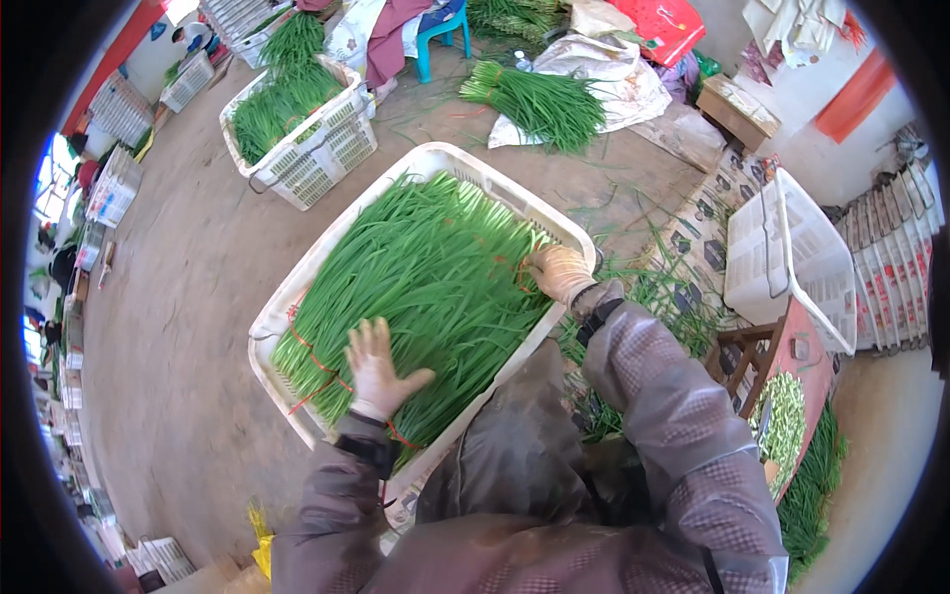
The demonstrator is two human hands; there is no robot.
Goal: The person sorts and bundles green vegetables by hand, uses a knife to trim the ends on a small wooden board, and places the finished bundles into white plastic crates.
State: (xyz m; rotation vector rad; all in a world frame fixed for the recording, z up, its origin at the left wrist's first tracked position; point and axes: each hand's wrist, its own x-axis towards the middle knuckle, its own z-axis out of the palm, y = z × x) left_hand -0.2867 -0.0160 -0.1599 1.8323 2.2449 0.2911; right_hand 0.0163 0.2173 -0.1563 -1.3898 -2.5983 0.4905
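A white plastic crate [432, 155] full of green garlic chives [416, 257] stands in front of me, tilted in view. Red ties bind the bunches, with pale stem ends at the crate's two ends. My left hand [381, 371], in a pale thin glove, lies over the chives at the near left with its fingers spread. At the right end, my gloved right hand [560, 273] has its fingers curled on the stem end of a bunch, beside a red tie. Its fingertips are partly hidden among the stems.
Another crate of chives [309, 163] stands at the far left, near a blue stool [442, 38]. A loose chive pile [539, 104] lies on white sacking. To my right are an empty white crate [757, 247] and a small table [807, 361] with cut stem pieces.
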